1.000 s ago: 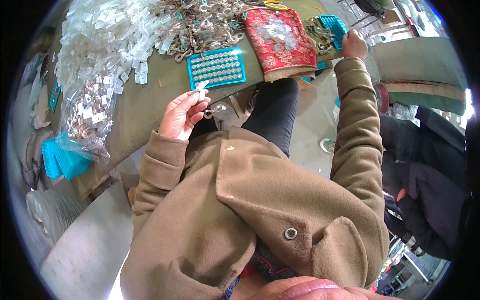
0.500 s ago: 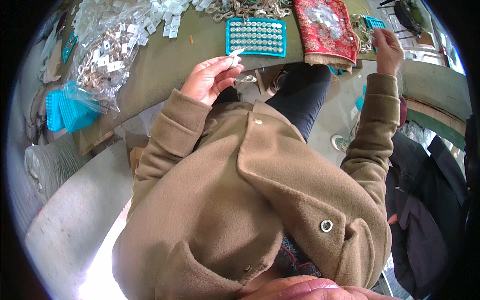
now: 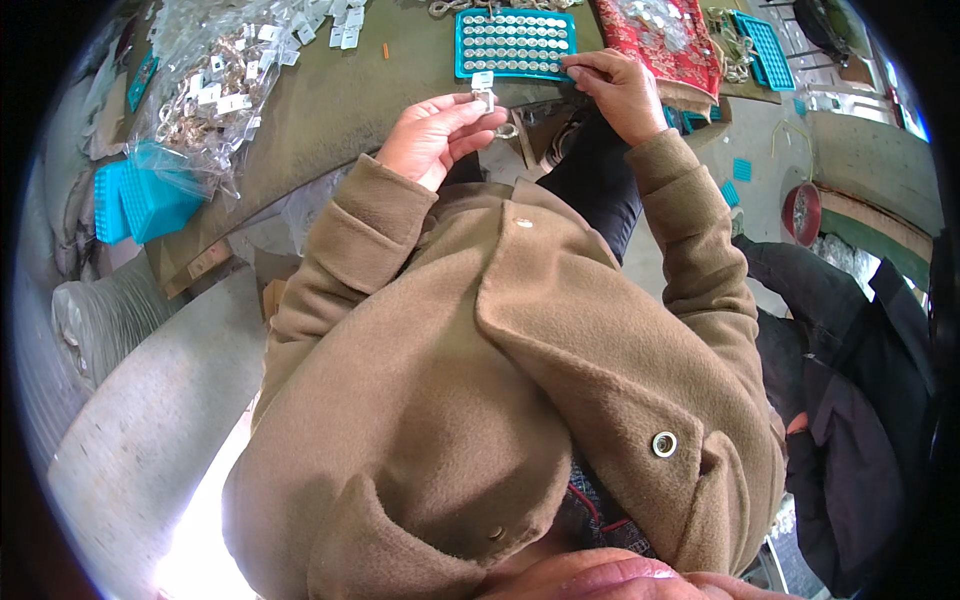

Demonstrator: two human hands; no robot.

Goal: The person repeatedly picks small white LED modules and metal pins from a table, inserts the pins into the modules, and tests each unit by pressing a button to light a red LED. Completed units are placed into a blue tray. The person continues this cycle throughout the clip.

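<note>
My left hand [image 3: 442, 132] is closed in a pinch on a small white plastic tag [image 3: 484, 81], held upright at the near edge of the table. A pale loop of cord [image 3: 508, 130] hangs just below those fingers. My right hand [image 3: 622, 95] has thumb and forefinger pressed together at the right edge of a teal tray [image 3: 458, 60]. What lies between these fingertips, if anything, is too small to make out. Rows of round, silvery button-like pieces [image 3: 515, 43] fill the tray.
At left, a clear plastic bag [image 3: 222, 120] of white tags and cords lies near stacked teal trays [image 3: 160, 205]. More white tags [image 3: 345, 25] are heaped behind. A red patterned cloth [image 3: 690, 65] holds clear pieces at right, beside another teal tray [image 3: 765, 52].
My right hand has swung left from the far right to the teal tray's edge. In my left hand the white tag has turned from slanted to upright.
</note>
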